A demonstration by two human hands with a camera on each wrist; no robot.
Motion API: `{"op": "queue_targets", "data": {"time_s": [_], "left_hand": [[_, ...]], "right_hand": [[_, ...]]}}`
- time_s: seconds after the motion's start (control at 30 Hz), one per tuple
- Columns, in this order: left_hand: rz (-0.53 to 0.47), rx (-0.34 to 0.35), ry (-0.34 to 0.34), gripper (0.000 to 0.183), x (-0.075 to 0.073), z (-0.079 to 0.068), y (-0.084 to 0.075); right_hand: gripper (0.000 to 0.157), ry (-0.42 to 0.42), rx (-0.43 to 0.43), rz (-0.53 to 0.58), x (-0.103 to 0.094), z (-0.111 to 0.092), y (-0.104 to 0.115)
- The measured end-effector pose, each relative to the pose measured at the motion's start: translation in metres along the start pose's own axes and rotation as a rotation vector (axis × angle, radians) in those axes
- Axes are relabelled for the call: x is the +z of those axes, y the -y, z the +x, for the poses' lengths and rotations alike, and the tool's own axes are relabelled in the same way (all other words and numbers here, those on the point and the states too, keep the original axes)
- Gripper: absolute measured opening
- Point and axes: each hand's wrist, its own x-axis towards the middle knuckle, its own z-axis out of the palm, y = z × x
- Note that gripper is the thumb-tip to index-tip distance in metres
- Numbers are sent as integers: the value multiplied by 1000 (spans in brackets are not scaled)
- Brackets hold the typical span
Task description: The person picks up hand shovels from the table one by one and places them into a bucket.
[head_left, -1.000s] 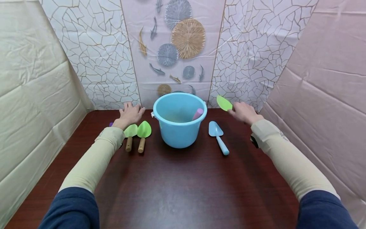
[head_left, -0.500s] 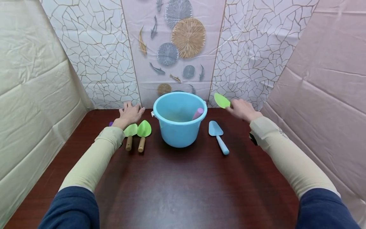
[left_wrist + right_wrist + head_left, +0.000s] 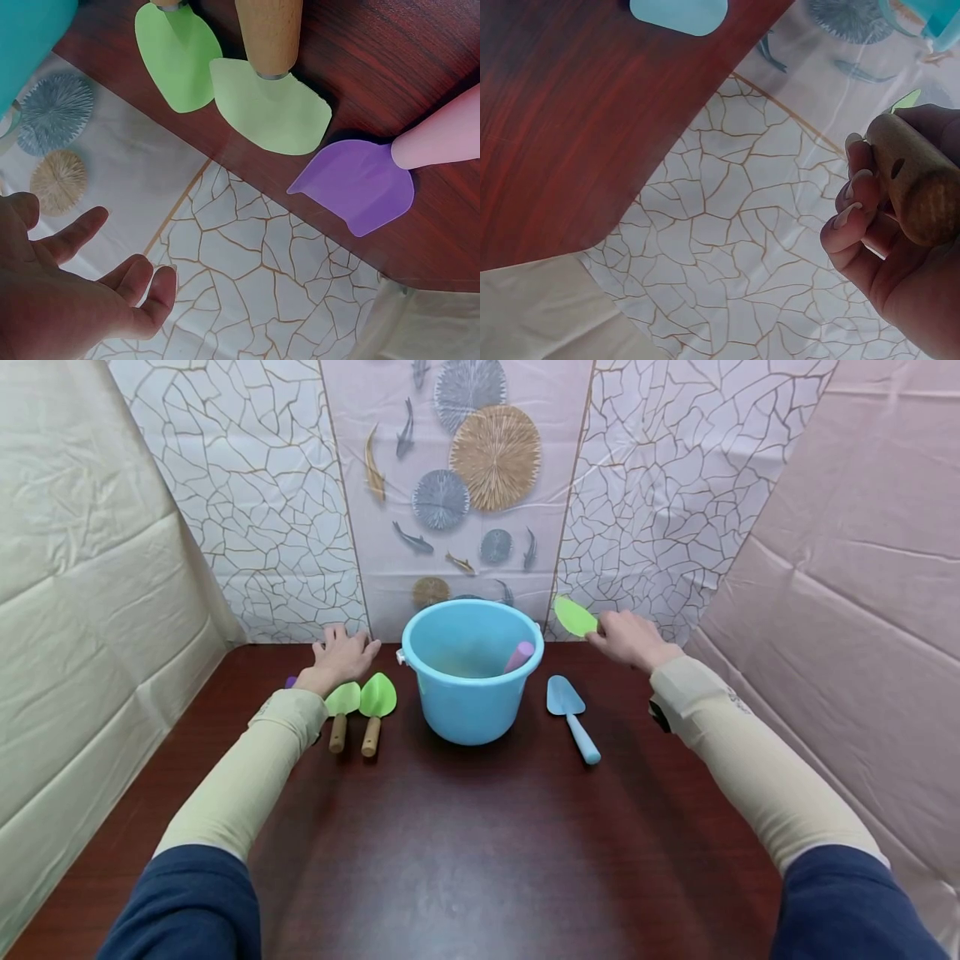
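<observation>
My right hand [image 3: 628, 637] grips a small garden trowel by its wooden handle [image 3: 915, 176], raised above the table's back right. Its green blade [image 3: 575, 616] points left toward the blue bucket [image 3: 471, 710]. Inside the bucket a pink handle [image 3: 521, 656] leans against the right wall. My left hand [image 3: 341, 658] hovers at the back left, fingers spread and loosely bent, holding nothing. Below it lie a bright green trowel [image 3: 378, 695], a pale green trowel [image 3: 271, 109] with a wooden handle, and a purple scoop [image 3: 360, 184] with a pink handle.
A light blue trowel [image 3: 568, 702] lies right of the bucket, handle toward me. The dark red wooden table [image 3: 465, 843] ends at a patterned cloth wall [image 3: 270, 510]. Pale cloth sides [image 3: 840, 610] close in the left and right.
My right hand, with the green trowel in its grip, has shifted slightly left and up in the head view, nearer the bucket. The left hand has stayed in place.
</observation>
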Motion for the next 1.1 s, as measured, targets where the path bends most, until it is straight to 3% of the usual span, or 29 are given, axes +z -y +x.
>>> {"op": "queue_targets", "data": {"time_s": [0.43,0.7,1.1], "left_hand": [[0,3,4,50,-2,0,1],[7,9,-5,49,-2,1,2],[12,2,6,55,0,2,1]], "right_hand": [[36,-33,-15,-9,-8,5,13],[24,-44,-17,-5,-13,6,20],[26,-35,-33,-4,-20,8,30]]}}
